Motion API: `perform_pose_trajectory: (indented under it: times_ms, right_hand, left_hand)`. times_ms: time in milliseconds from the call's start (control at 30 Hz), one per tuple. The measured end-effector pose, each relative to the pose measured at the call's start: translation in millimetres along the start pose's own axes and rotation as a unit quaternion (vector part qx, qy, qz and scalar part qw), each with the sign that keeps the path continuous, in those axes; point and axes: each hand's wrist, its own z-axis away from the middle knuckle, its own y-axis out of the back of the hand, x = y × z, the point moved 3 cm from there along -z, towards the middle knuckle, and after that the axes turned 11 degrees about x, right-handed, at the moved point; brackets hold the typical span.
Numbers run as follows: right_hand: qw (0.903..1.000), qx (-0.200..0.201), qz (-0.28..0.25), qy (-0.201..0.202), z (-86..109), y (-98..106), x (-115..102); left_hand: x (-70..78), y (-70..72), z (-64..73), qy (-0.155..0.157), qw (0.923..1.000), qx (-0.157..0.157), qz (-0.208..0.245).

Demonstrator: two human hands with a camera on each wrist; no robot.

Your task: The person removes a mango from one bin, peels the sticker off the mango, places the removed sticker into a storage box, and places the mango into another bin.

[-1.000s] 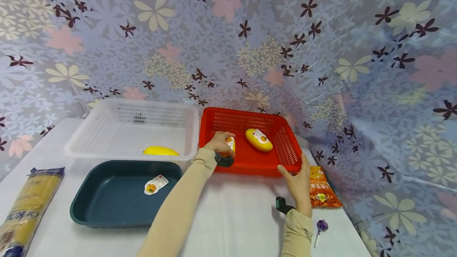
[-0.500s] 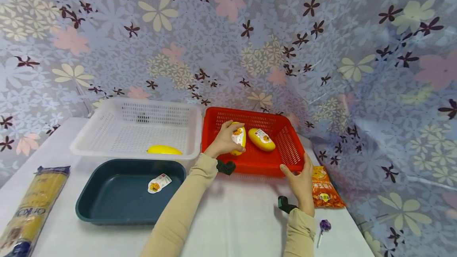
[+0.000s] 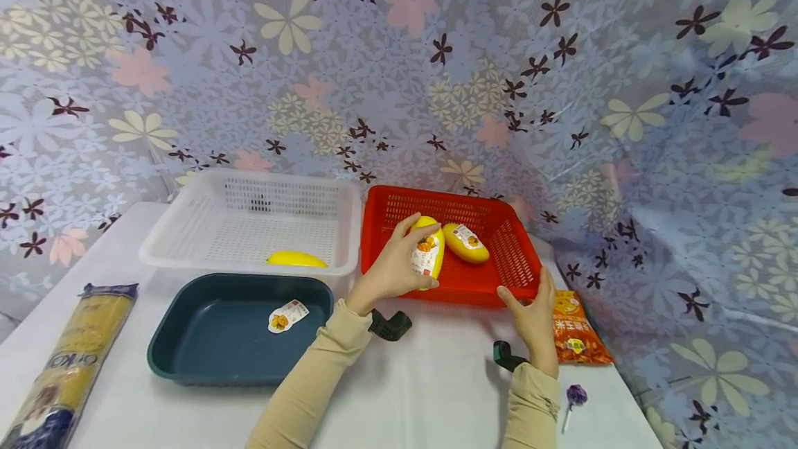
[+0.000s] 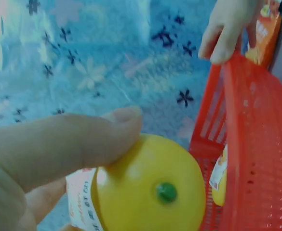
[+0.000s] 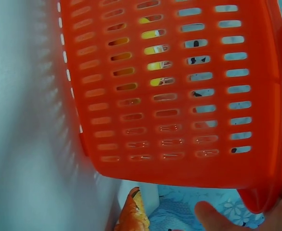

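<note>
My left hand (image 3: 393,267) pinches a yellow mango (image 3: 438,256) with a white label, thumb on one side and fingers on the other. In the left wrist view the mango's rounded end shows a small green stem dot. It is raised over the near left part of the red basket (image 3: 464,294). My right hand (image 3: 532,314) grips the basket's near right corner at the rim. A second labelled mango (image 3: 466,244) lies inside the red basket. Through the slots in the right wrist view, bits of yellow show.
Left of the red basket stands a white basket (image 3: 249,266) with a yellow fruit (image 3: 296,258). A dark teal tub (image 3: 224,374) in front holds a white sticker (image 3: 288,316). Noodle pack (image 3: 77,359) lies far left; orange snack bag (image 3: 580,331) and purple lollipop (image 3: 576,395) lie right.
My left hand has lifted the mango up from inside the red basket, toward the near side. My right hand stays at the basket corner. The view has shifted slightly left.
</note>
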Motion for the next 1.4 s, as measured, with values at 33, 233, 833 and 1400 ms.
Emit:
perform_pose_trajectory:
  times_ms: [33,233,833,1400]
  right_hand:
    - [1.0000,-0.002,0.003,-0.002,0.5,0.5,-0.6]
    - [0.9995,-0.014,0.028,-0.006,1.5,2.7,-3.5]
    - [0.9973,-0.016,0.071,0.004,1.0,4.2,-6.6]
    - [0.9967,-0.002,0.080,0.011,3.3,6.8,-18.5]
  left_hand:
    - [1.5,0.8,6.2,-0.003,1.0000,0.000,-0.003]
    - [2.7,0.4,45.6,0.000,0.9998,-0.013,-0.015]
    - [-20.7,-2.8,112.0,0.039,0.9979,-0.023,-0.047]
    - [-52.7,-12.3,134.5,0.116,0.9905,-0.015,-0.071]
